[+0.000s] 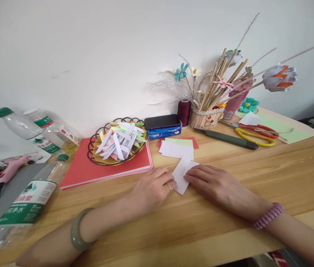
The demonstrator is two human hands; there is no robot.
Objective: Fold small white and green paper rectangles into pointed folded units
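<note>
A small white piece of paper (184, 174) lies slanted on the wooden table between my hands, its outline suggesting a fold or two overlapping layers. My left hand (158, 185), wearing a ring, has its fingers curled onto the paper's left edge. From the other side, my right hand (215, 181) grips the right edge with its fingers together; both thumbs are mostly hidden. Just beyond, a stack of white paper cards (176, 149) touches or nearly touches the paper's upper end, with green and red pieces beneath.
A basket of folded paper strips (96, 157) stands on red paper (79, 167). Plastic bottles (32, 202) and a pink glue gun (12, 167) are at left. Behind are a phone (162, 121), a purple thread spool (184, 113), a craft pot (205, 118), a dark green cutter (229, 139) and scissors (257, 137).
</note>
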